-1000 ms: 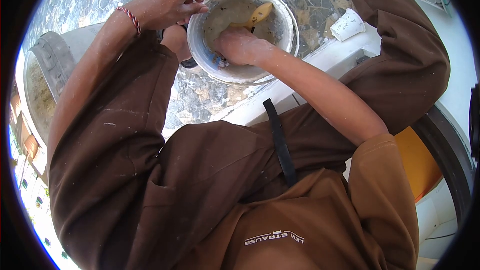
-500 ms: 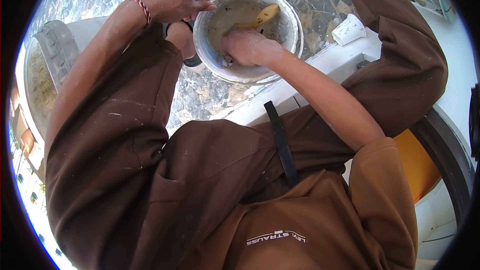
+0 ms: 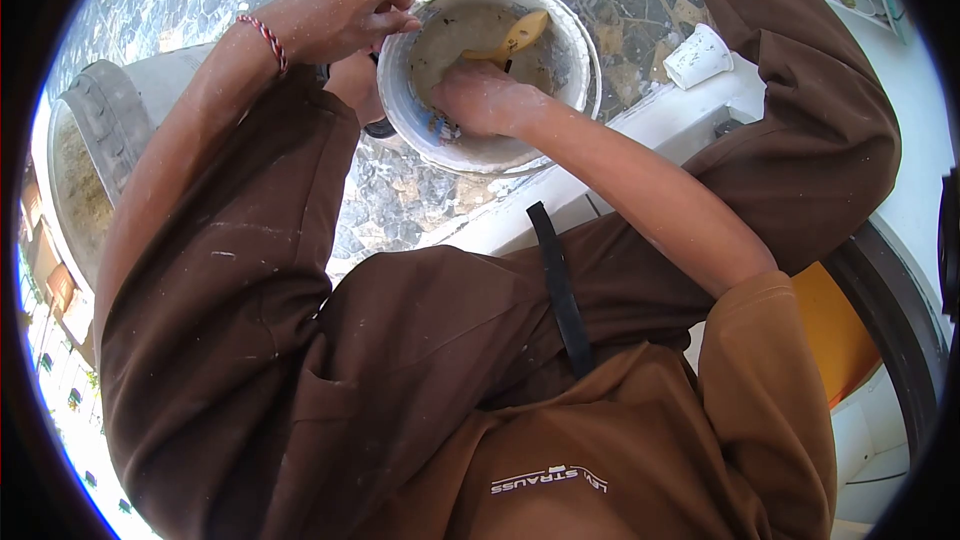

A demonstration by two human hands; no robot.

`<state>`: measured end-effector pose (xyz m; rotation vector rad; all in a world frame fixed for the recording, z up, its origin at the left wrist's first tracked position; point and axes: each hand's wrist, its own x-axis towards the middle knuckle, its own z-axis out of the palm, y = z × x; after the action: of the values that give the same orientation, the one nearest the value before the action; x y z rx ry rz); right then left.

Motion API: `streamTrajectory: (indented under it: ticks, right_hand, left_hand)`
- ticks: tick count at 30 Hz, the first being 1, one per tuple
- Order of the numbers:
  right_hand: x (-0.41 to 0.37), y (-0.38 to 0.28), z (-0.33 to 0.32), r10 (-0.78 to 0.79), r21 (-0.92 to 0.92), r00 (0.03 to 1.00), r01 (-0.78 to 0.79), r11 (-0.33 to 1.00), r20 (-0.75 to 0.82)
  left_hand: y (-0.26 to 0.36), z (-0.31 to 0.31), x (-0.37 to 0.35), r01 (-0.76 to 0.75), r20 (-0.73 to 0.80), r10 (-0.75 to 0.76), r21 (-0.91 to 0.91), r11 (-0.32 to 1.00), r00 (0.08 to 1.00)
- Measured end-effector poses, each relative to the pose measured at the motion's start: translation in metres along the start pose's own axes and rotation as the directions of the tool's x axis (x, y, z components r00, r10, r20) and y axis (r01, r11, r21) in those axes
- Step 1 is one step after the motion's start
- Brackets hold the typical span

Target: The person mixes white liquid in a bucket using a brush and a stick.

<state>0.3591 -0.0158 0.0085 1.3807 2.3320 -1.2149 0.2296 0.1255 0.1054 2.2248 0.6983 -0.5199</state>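
A white bucket (image 3: 575, 50) stands on the stone floor between my knees, smeared inside with grey-white paste. My left hand (image 3: 340, 10), with a red-and-white thread at the wrist, pinches the bucket's left rim. My right hand (image 3: 478, 95) reaches down inside the bucket and is closed on a tool whose yellow-tan blade (image 3: 522, 32) sticks out beyond the fingers against the inner wall. I cannot make out the tool's handle under my fingers.
A white paper cup (image 3: 697, 55) stands on a white ledge (image 3: 660, 120) right of the bucket. A larger grey bucket (image 3: 95, 140) with sandy fill sits at the left. My brown trousers fill the foreground. Patterned stone floor (image 3: 400, 190) lies below.
My right hand and the yellow blade have shifted slightly inside the bucket, as in a scraping stroke. My left hand keeps its hold on the rim.
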Motion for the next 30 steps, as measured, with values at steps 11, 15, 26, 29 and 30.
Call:
streamTrajectory:
  ticks: [11, 15, 26, 29, 30]
  right_hand:
    - [0.0, -0.003, -0.006, 0.007, -0.041, 0.996, -0.004, 0.999, 0.092]
    - [0.002, -0.002, -0.003, 0.014, -0.026, 0.998, -0.013, 1.0, 0.066]
    - [-0.005, -0.005, -0.012, 0.077, 0.071, 0.997, -0.077, 0.995, -0.009]
    - [-0.008, -0.004, -0.01, 0.113, 0.132, 0.994, -0.11, 0.985, -0.015]
    - [-0.006, -0.003, -0.008, 0.116, 0.139, 0.993, -0.11, 0.984, -0.037]
  left_hand:
    - [-0.003, 0.001, 0.0, -0.007, 0.01, 0.008, -0.099, 0.995, 1.0]
    - [-0.002, 0.001, 0.0, -0.002, 0.004, 0.002, -0.065, 0.998, 1.0]
    - [0.0, -0.003, 0.002, 0.008, 0.047, -0.006, -0.037, 0.999, 0.999]
    - [0.0, -0.001, 0.002, 0.017, 0.026, -0.016, -0.057, 0.998, 1.0]
    - [0.0, -0.002, 0.002, 0.013, 0.02, -0.012, -0.058, 0.998, 1.0]
